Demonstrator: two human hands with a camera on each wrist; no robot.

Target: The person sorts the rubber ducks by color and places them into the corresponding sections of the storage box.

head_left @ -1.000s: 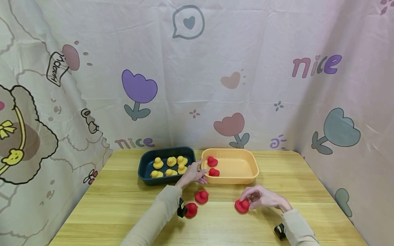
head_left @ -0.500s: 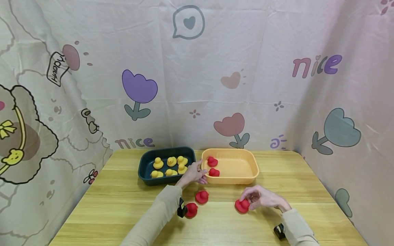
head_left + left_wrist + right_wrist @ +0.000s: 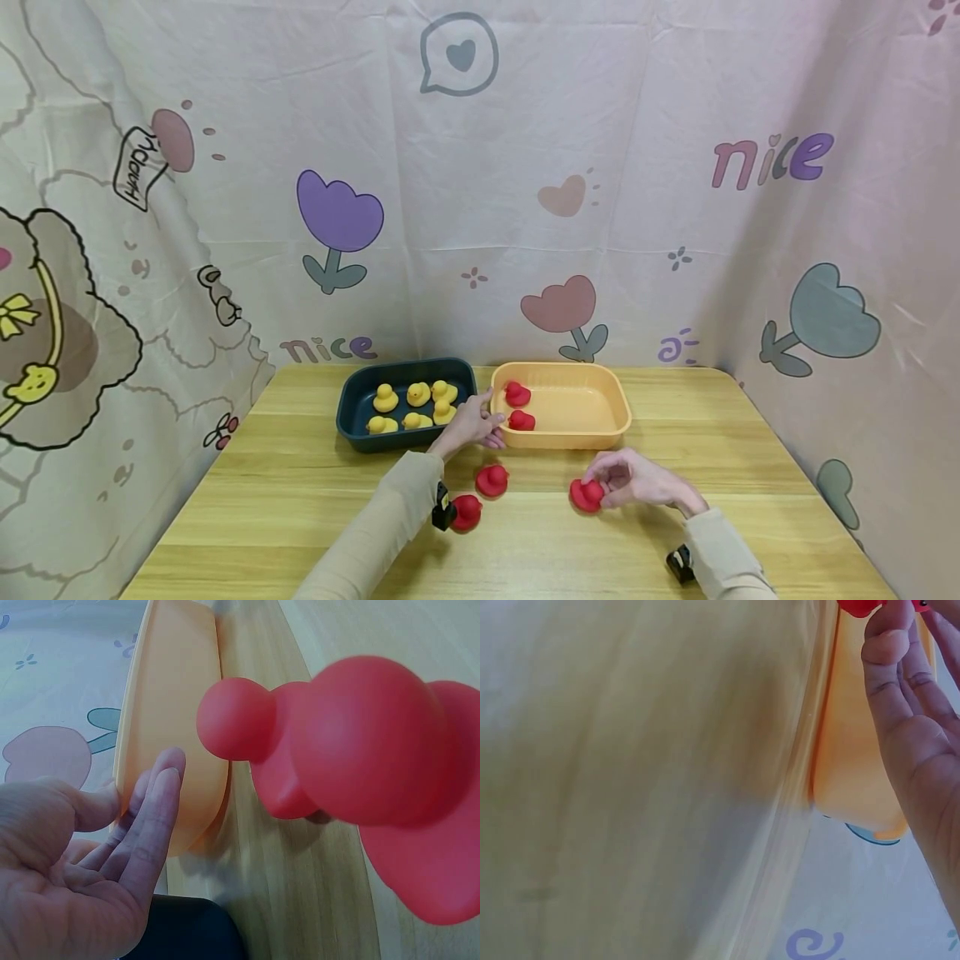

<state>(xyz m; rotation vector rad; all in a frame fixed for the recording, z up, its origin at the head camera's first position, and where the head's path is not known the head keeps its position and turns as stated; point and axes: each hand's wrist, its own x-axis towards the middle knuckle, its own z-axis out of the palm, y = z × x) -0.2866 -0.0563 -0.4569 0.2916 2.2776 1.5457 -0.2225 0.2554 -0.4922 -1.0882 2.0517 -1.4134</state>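
My right hand (image 3: pixel 637 479) pinches a red rubber duck (image 3: pixel 577 497) by its head, low over the table. In the right wrist view, part of this duck (image 3: pixel 859 607) shows at the top edge beside the fingertips. My left hand (image 3: pixel 468 423) is at the left end of the orange tray (image 3: pixel 577 439). Seen from the left wrist, its thumb meets the tray's rim and its fingers lie along the outer wall. Two red ducks sit inside the tray on its left side, one (image 3: pixel 517 394) behind the other (image 3: pixel 521 421).
Two more red ducks, one (image 3: pixel 492 481) farther back and one (image 3: pixel 467 513) nearer, stand on the wooden table (image 3: pixel 540 558) beside my left forearm. Left of the orange tray is a dark blue tray (image 3: pixel 360 439) with several yellow ducks (image 3: pixel 386 398). A printed curtain (image 3: pixel 480 208) hangs behind.
My right hand and the red duck in it have shifted slightly left and away from me. The left hand and the trays have stayed put.
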